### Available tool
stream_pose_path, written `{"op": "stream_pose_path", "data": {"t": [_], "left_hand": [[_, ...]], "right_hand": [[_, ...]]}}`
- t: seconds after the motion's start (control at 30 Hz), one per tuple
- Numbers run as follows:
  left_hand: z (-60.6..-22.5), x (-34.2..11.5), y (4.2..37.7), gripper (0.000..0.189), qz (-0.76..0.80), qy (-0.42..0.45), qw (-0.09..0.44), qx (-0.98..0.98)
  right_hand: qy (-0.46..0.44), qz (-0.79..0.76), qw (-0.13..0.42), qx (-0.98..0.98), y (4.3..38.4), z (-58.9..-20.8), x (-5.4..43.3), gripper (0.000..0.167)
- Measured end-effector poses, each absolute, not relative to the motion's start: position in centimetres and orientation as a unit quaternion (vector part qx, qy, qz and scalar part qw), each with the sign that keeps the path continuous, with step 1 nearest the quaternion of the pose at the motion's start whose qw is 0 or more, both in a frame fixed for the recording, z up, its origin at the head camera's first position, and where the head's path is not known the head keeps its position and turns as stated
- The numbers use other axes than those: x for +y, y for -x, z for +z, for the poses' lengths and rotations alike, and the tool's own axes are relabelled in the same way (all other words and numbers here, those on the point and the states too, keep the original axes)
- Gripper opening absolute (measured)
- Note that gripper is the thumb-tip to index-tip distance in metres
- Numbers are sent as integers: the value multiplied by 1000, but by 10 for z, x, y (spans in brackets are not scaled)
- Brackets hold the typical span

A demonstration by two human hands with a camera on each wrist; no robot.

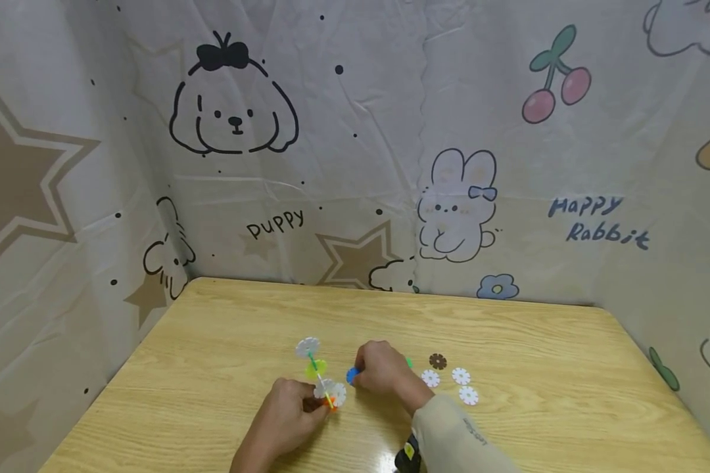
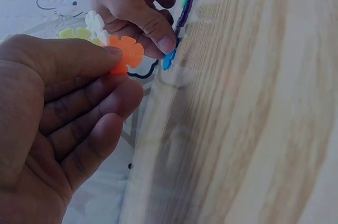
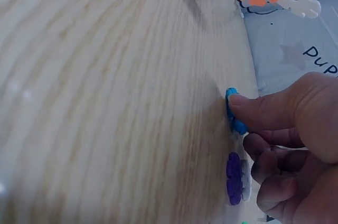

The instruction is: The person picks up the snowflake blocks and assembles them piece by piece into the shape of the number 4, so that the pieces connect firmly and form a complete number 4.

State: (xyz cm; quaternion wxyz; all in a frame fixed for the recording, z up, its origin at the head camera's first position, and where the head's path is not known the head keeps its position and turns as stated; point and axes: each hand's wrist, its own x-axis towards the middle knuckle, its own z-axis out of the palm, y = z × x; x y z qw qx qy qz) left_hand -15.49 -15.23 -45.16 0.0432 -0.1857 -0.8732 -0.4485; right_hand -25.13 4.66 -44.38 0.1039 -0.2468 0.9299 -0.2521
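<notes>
My left hand [image 1: 292, 412] pinches an orange flower-shaped disc [image 2: 128, 54] between thumb and fingers. This disc belongs to a joined chain of notched plastic discs, with a yellow-green disc [image 1: 316, 368] and a white disc [image 1: 307, 347] farther up, held above the table. To the right, my right hand [image 1: 384, 368] is low at the tabletop, its thumb on a blue disc [image 3: 231, 102] and its other fingers curled. The blue disc [image 1: 352, 376] pokes out left of the fingertips in the head view. A purple disc [image 3: 233, 179] lies beside that hand in the right wrist view.
Right of my right hand lie a brown disc [image 1: 438, 361] and several white discs [image 1: 461, 376], with a bit of a green disc [image 1: 409, 362] showing behind the hand. The wooden table [image 1: 213, 341] ends at a printed cloth backdrop [image 1: 355, 164].
</notes>
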Motion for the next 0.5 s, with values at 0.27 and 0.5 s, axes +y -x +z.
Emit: {"op": "stream_pose_path", "data": {"t": [0.27, 0.5], "left_hand": [[-452, -152, 155, 7, -450, 184, 43, -873], [-451, -150, 157, 6, -448, 184, 42, -874]], "right_hand": [[253, -271, 95, 924, 251, -443, 51, 21], [279, -280, 77, 915, 250, -444, 58, 14]]}}
